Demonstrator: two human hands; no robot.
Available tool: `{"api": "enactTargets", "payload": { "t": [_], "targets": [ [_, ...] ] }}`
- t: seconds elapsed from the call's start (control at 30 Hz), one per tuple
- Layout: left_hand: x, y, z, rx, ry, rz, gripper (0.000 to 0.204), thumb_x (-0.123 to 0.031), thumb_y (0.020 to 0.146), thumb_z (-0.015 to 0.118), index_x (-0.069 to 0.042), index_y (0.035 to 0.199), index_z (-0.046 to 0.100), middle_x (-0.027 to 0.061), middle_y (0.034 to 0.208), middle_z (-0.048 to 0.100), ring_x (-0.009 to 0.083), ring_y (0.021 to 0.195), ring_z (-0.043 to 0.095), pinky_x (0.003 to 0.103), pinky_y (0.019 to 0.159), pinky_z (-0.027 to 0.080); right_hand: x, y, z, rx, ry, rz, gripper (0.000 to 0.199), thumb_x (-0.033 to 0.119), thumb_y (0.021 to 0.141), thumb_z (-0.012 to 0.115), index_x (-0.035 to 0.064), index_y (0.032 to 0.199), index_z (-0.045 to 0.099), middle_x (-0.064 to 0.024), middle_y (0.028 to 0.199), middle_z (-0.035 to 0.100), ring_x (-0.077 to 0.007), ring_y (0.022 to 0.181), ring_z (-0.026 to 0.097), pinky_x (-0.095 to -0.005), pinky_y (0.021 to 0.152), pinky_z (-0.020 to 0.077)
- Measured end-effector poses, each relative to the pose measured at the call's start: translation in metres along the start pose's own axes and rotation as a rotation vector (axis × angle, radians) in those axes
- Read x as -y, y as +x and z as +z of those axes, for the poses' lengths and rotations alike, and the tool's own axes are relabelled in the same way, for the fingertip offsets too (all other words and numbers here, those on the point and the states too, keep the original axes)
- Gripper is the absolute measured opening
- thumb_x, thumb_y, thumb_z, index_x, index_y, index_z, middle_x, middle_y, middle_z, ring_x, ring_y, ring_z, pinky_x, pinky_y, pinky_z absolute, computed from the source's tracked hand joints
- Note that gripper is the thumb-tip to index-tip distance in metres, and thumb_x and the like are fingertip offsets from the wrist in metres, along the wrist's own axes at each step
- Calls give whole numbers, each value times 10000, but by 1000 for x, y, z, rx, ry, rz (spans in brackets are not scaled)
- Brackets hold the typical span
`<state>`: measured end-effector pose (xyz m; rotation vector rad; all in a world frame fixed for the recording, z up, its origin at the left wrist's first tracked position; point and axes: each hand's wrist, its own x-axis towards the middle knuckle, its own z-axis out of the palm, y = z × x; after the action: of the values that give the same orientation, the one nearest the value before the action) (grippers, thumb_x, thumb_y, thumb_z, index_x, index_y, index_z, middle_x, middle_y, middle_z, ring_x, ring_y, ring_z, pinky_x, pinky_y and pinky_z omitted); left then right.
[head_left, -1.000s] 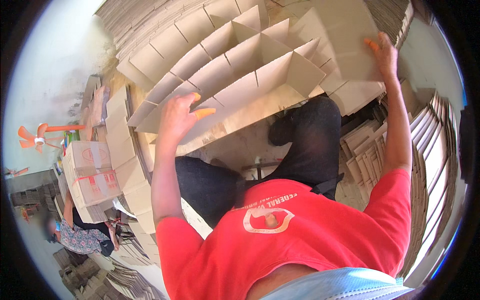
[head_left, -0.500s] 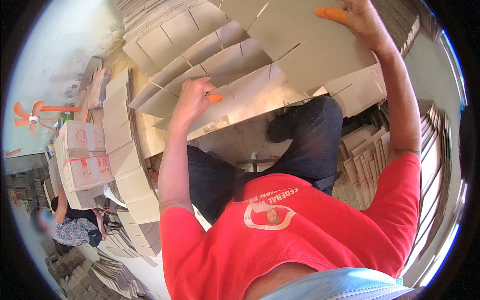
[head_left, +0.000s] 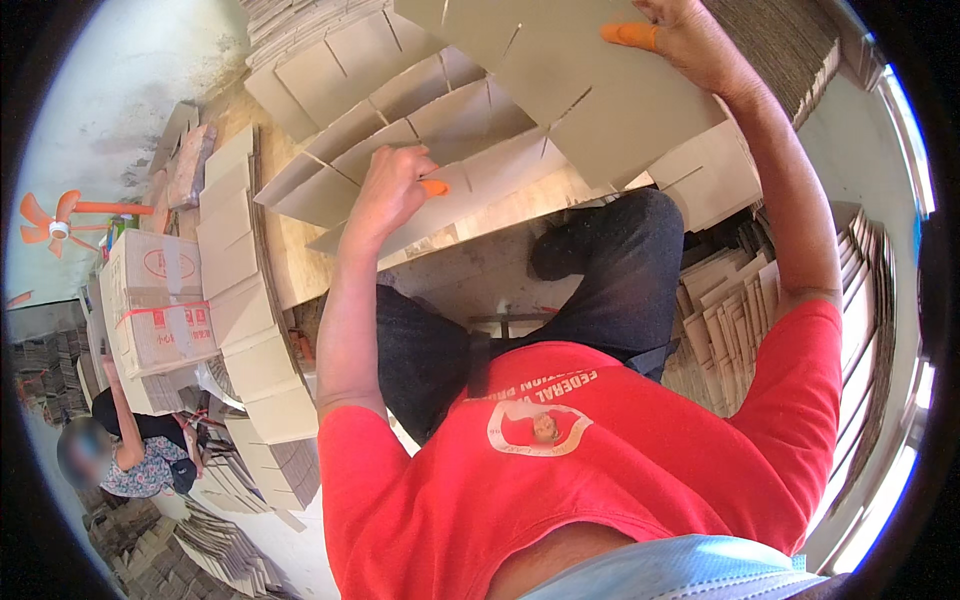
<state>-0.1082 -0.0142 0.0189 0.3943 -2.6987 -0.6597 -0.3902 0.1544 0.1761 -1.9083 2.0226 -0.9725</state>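
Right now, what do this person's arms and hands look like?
Short, plain red fabric sleeves leave the forearms bare. The left hand and the right hand each show a snug, bright orange tubular finger cover, seemingly on the thumb. Neither wears a full glove.

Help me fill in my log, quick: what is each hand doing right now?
Left hand: closed, seemingly pinching the front cardboard strip.
Right hand: partly out of frame, seemingly holding the large slotted cardboard sheet.

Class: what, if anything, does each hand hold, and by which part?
Left hand: a slotted cardboard strip, by its upper edge. Right hand: a slotted cardboard sheet, apparently near its right edge; exact grip unclear.
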Motion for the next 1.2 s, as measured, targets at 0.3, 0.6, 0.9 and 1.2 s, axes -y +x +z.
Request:
{"api": "enactTargets", "payload": {
  "t": [0.3, 0.6, 0.9, 1.2],
  "targets": [
    [2, 0, 2, -70, -49, 47, 164, -54, 651, 724, 63, 701, 621, 219, 711, 521, 407, 673, 506, 444, 604, 385, 15, 5, -5, 95, 29, 131, 473, -20, 792, 675, -47, 1240, 529, -148, 1244, 595, -162, 1089, 567, -289, 903, 461],
    [-1, 5, -2, 15, -65, 4, 87, 42, 611, 644, 64, 688, 609, 233, 728, 546, 429, 681, 527, 445, 592, 416, -7, 1, 40, 205, -87, 69, 554, 86, 799, 655, 42, 1324, 482, -192, 1125, 628, -268, 958, 637, -359, 834, 503],
    [15, 8, 3, 67, 32, -14, 244, -114, 684, 739, 55, 673, 564, 203, 711, 580, 373, 600, 491, 392, 579, 423, -30, 3, 87, 383, -40, -47, 719, -29, 760, 644, 87, 1408, 355, -140, 1355, 504, -280, 1053, 597, -385, 884, 488],
    [41, 79, -57, -168, 184, -214, 157, -149, 763, 709, -7, 774, 642, 173, 658, 599, 313, 615, 584, 389, 587, 464, -25, -17, 83, 333, 12, -20, 735, -49, 758, 615, 108, 1423, 346, -112, 1352, 508, -320, 990, 612, -385, 858, 491]
  ]
}}
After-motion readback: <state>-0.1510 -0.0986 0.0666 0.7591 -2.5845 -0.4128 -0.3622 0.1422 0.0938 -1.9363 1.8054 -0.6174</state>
